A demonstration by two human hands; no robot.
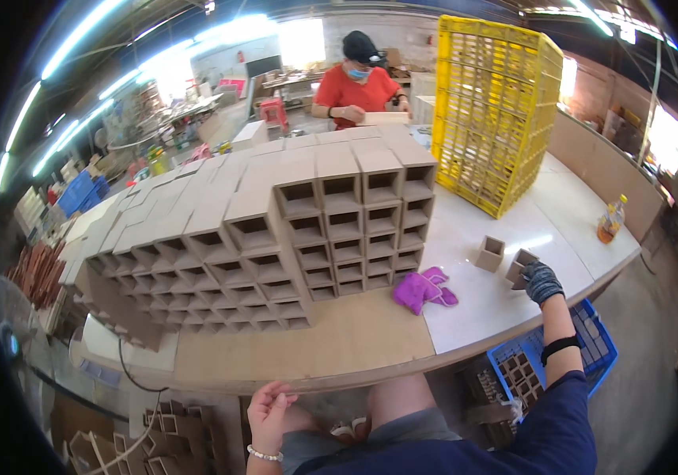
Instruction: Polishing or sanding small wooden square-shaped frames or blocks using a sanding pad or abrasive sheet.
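My right hand (542,283), in a grey knit glove, grips a small open-ended square box (519,269) of greyish-brown board at the right of the white tabletop. Just left of it, a second box of the same kind (490,253) stands upright by itself. My left hand (269,410) is bare, with a beaded bracelet at the wrist. It hovers over my lap at the table's front edge, fingers loosely bent and apart, and nothing shows in it. A large stack of such boxes (347,226) fills the table's middle and left, open ends facing me.
A tall yellow plastic crate (493,111) stands behind the boxes. A purple cloth (423,290) lies beside the stack; a bottle of amber liquid (612,219) sits far right. Below, a blue crate (592,348) holds more boxes. Across the table a person in red (355,91) handles a pale piece.
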